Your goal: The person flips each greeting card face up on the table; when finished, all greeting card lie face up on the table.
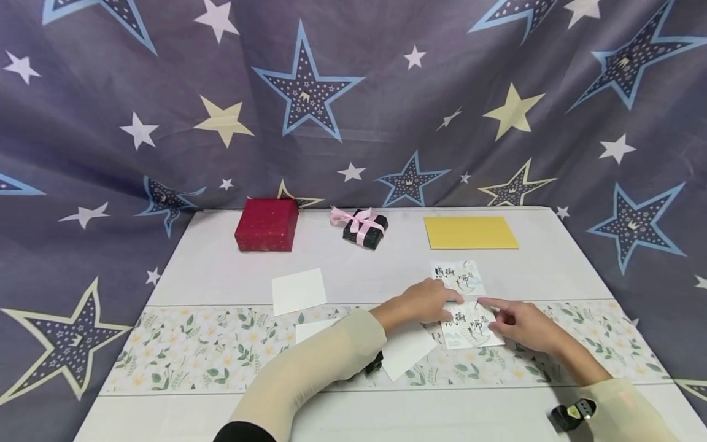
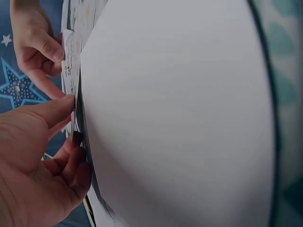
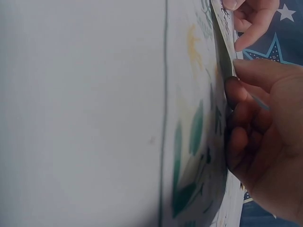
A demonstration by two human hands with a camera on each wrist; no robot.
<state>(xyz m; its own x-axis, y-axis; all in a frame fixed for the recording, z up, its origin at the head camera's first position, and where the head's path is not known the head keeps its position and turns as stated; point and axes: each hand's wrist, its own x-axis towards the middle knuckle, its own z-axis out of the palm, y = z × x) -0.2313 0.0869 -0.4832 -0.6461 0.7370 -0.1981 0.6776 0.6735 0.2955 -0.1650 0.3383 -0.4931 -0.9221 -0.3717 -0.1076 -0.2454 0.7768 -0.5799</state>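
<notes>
Two printed cards with black calligraphy lie at the centre right of the table. The far card (image 1: 459,275) rests flat. The near card (image 1: 469,326) is held between both hands. My left hand (image 1: 433,301) pinches its upper left edge, thumb on top and fingers curled beneath (image 2: 71,142). My right hand (image 1: 513,319) holds its upper right edge, index finger stretched along it (image 3: 260,71) and the other fingers curled at the edge. In the wrist views the near card's edge (image 2: 71,75) stands slightly off the cloth.
A red box (image 1: 266,224), a black gift box with pink ribbon (image 1: 364,227) and a yellow envelope (image 1: 471,232) line the far side. Blank white cards (image 1: 299,290) (image 1: 407,350) lie left of the hands. The table (image 1: 221,270) has a floral band; a star-patterned backdrop hangs behind.
</notes>
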